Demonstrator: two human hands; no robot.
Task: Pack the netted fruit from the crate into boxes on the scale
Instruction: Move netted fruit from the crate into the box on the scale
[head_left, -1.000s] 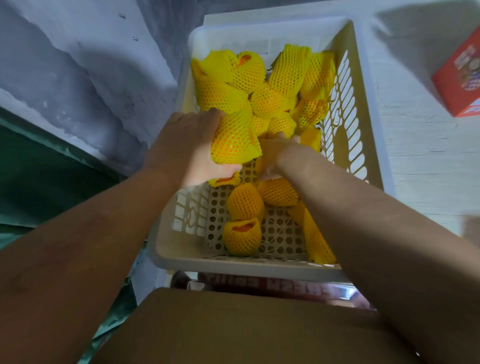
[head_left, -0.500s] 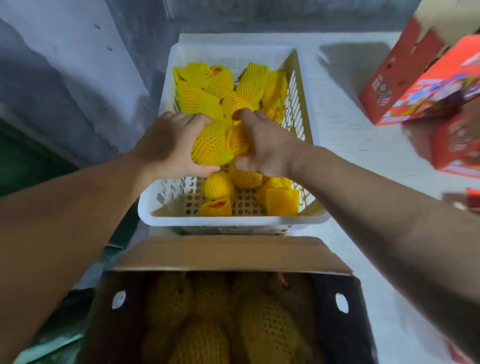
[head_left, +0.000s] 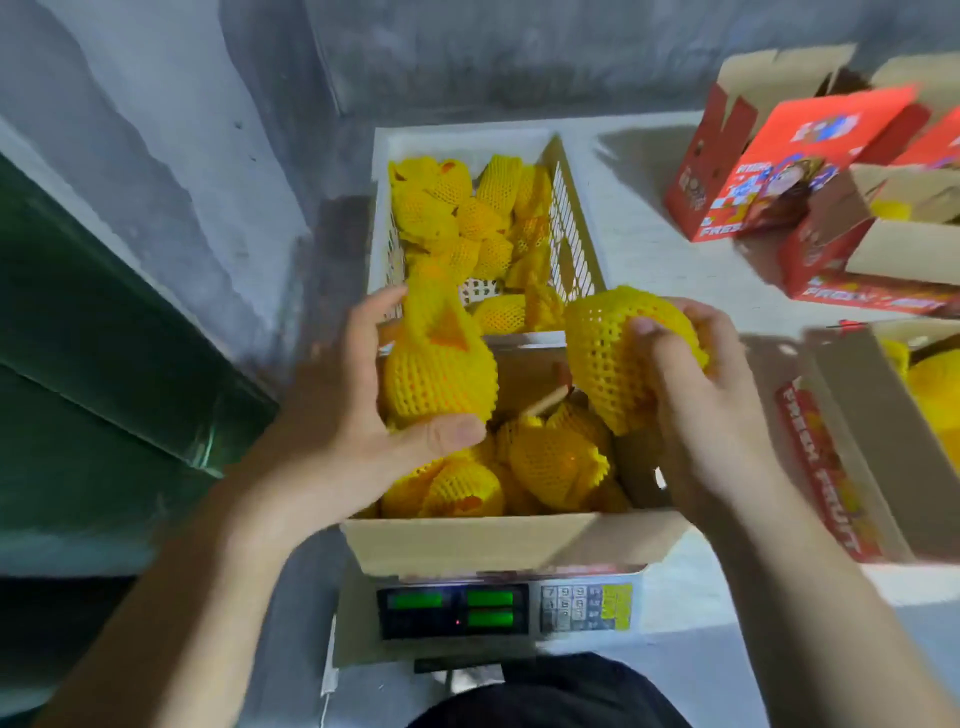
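My left hand (head_left: 337, 415) grips a fruit in yellow foam netting (head_left: 436, 374) above the open cardboard box (head_left: 493, 540). My right hand (head_left: 696, 395) grips a second netted fruit (head_left: 608, 353) over the box's right side. The box holds several netted fruits (head_left: 550, 462) and stands on a digital scale (head_left: 498, 608) with green displays. Behind the box, the white plastic crate (head_left: 576, 228) holds several more netted fruits (head_left: 467, 213).
Red printed fruit boxes (head_left: 769, 156) stand open at the back right on the white table. Another open box with netted fruit (head_left: 857, 441) sits at the right edge. A grey wall rises behind, and a dark green surface (head_left: 78, 338) lies to the left.
Both hands have lifted a netted fruit each out of the crate and drawn them back over the box. The camera tilted down, bringing the scale into view.
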